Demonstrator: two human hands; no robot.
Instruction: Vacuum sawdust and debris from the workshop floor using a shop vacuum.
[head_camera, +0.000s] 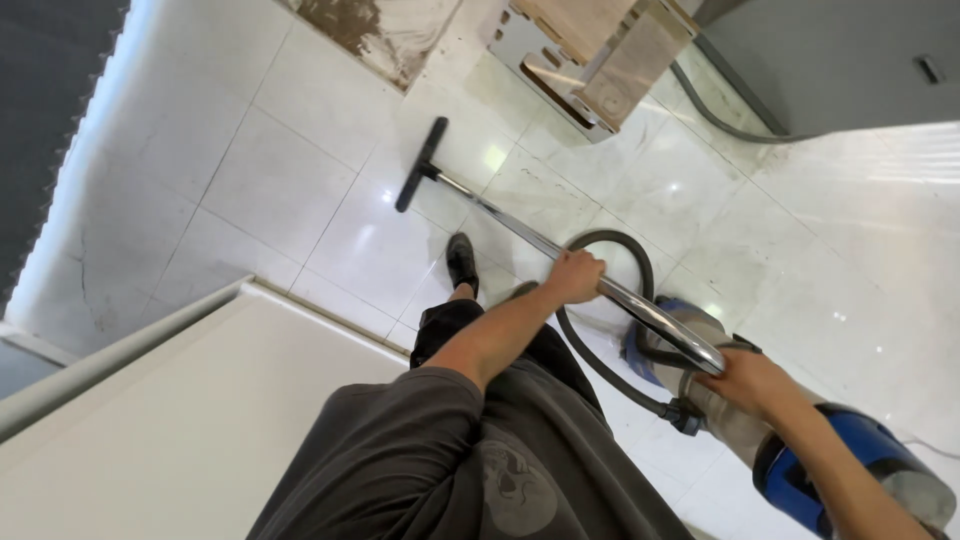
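Note:
My left hand (575, 276) grips the middle of a shiny metal vacuum wand (510, 222). The wand runs down to a black floor nozzle (421, 164) that rests on the white tiled floor (270, 190). My right hand (748, 381) holds the wand's upper curved end, just above a blue and steel vacuum canister (850, 455). A dark grey hose (600, 240) loops from the wand's end around to the canister. My black shoe (461, 262) stands on the tiles beside the wand.
A white ledge or counter (170, 400) fills the lower left. A wooden and white furniture piece (590, 60) lies on the floor at the top. A grey cable (715, 112) runs along a grey wall (820, 60). A brown stained floor patch (365, 30) is at the top.

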